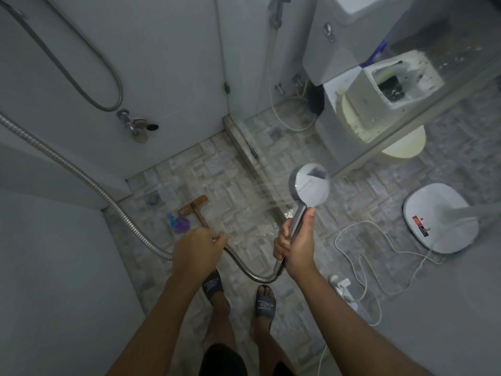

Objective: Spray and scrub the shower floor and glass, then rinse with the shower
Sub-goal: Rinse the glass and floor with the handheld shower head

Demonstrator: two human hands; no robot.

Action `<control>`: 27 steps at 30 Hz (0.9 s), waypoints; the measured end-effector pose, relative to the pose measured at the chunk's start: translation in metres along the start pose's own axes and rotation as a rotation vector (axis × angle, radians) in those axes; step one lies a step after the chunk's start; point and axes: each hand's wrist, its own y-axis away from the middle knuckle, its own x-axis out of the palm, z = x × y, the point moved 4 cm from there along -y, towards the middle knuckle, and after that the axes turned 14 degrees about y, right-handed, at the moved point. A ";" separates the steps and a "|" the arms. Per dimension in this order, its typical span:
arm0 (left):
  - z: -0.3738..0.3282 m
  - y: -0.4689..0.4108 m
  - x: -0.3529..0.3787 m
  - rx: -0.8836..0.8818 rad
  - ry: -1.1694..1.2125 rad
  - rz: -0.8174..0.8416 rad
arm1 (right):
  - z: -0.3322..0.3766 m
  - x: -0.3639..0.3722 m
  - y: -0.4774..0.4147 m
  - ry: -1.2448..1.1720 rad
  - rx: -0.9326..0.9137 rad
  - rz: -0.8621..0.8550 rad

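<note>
My right hand (294,240) grips the handle of a grey shower head (310,185), whose face points left and down; water streams from it onto the wet mosaic floor (217,180) by the sill. My left hand (199,246) holds the thin handle of a wooden scrub brush (193,208) whose head rests on the floor. The metal shower hose (81,172) runs from the left wall, passes behind my left hand and loops up to the shower handle. A purple-and-blue spray bottle (179,223) lies beside the brush. The glass panel (352,131) stands at the right.
A floor drain (154,198) sits near the left corner. The wall valve (135,126) is on the back wall. Through the glass appear a toilet (379,126), a white water heater (440,218) with loose cables, and a bidet sprayer hose. My sandalled feet (238,294) stand below.
</note>
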 end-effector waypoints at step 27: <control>0.213 -0.083 -0.178 -0.276 0.155 -0.207 | -0.013 0.299 -0.059 0.050 0.072 0.191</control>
